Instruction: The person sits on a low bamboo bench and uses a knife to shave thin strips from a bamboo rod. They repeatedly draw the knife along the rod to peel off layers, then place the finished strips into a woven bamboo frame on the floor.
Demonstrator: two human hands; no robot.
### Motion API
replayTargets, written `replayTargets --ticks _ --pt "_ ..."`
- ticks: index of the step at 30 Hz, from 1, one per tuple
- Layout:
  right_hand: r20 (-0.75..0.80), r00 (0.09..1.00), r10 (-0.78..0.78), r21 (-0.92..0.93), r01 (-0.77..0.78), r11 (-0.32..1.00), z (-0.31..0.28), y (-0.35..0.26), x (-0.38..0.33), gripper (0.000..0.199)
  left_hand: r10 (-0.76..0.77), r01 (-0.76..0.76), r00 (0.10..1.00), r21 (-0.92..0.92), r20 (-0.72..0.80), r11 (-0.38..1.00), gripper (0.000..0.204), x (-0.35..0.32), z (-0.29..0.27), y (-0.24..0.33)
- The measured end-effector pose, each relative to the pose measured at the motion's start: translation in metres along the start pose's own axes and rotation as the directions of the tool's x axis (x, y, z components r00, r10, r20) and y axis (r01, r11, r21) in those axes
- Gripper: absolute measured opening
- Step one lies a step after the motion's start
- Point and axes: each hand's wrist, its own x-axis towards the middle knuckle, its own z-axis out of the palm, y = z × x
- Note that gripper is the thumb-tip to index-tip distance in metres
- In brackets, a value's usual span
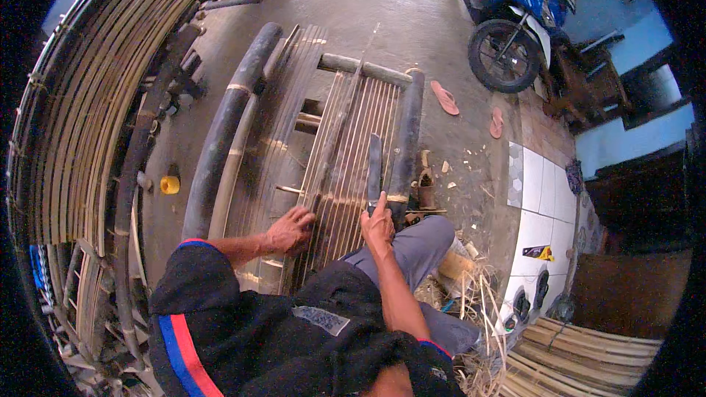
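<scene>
Far-left slats [81,125]: a long curved run of pale strips, close-set, along the scene's left edge.
Yellow ring [170,185]: on the floor, between that run and the bamboo frame.
Bamboo frame [228,132]: the piece being worked, lying in front of the person; its thick left and right poles and its far crossbar [368,69] look in place.
Left strips [283,121]: thin and faint beside the left pole; whether they are fixed I cannot tell.
Gap: open between the left strips and the right-hand ones, so the surface seems only partly filled.
Left hand [290,231]: at the near part of the frame, fingers loosely bent, partly open; whether they grip a strip I cannot tell.
Long strip [358,77]: runs past the far crossbar, so it is probably not yet trimmed or settled.
Right strips [373,121]: evenly laid as far as the right pole; this part looks most nearly done.
Right hand [378,226]: near the right pole, fingers closed round the handle of a knife [375,162], blade pointing far.
Shavings [482,309]: heaped near right, suggesting much cutting is done.
Left over, by judgement: closing the gap and evening the long strip.
</scene>
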Motion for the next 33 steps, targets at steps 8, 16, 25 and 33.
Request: replayTargets --ticks 8,16,25,33 --pt "0.02 1.0 -0.005 -0.194 0.009 0.981 0.0 -0.01 -0.002 0.082 -0.367 0.329 0.93 -0.375 -0.033 0.867 0.056 -0.048 -0.009 0.09" --pt "-0.156 0.982 -0.104 -0.123 0.085 0.989 -0.005 -0.006 -0.007 0.071 -0.806 0.713 0.503 -0.377 -0.313 0.591 0.037 0.068 0.005 -0.012" --pt "-0.255 0.961 -0.104 -0.044 0.096 0.994 -0.017 0.006 -0.012 0.065 -0.8 0.661 0.566 -0.47 -0.198 0.585 0.031 0.109 0.015 -0.072" --pt "-0.243 0.959 -0.143 0.092 0.17 0.981 -0.007 0.008 -0.006 0.06 -0.961 0.573 0.275 -0.799 -0.026 0.185 0.035 0.049 -0.004 0.014"
